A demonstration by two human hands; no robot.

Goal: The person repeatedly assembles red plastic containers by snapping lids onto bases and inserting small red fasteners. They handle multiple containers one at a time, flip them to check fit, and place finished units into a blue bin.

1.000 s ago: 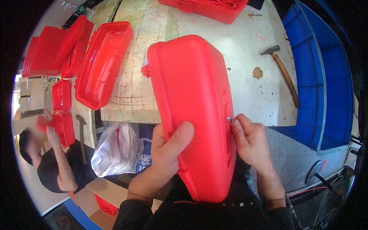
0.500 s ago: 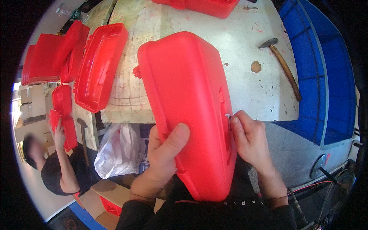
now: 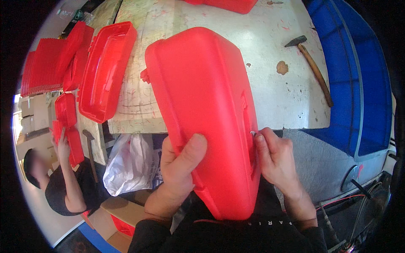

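A large red plastic case (image 3: 202,97) stands tilted in front of my body, its lower end against my dark shirt. My left hand (image 3: 181,162) grips its left side, thumb lying over the broad red face. At the opposite side, beside the handle recess, my right hand (image 3: 274,156) is closed in a pinch. A small pale, shiny bit (image 3: 253,133) shows at those fingertips, touching the case's edge; the rest of it is hidden in the fingers.
A hammer (image 3: 312,67) lies on the worn table (image 3: 270,97), left of a blue crate (image 3: 358,84). Red case shells (image 3: 105,71) are at the left, near a red stack (image 3: 46,63). A white plastic bag (image 3: 128,168) hangs below. A co-worker (image 3: 67,185) handles red parts.
My right hand has shifted slightly toward me along the case's edge. The case has tipped a little to the left at its top; my left hand keeps its grip.
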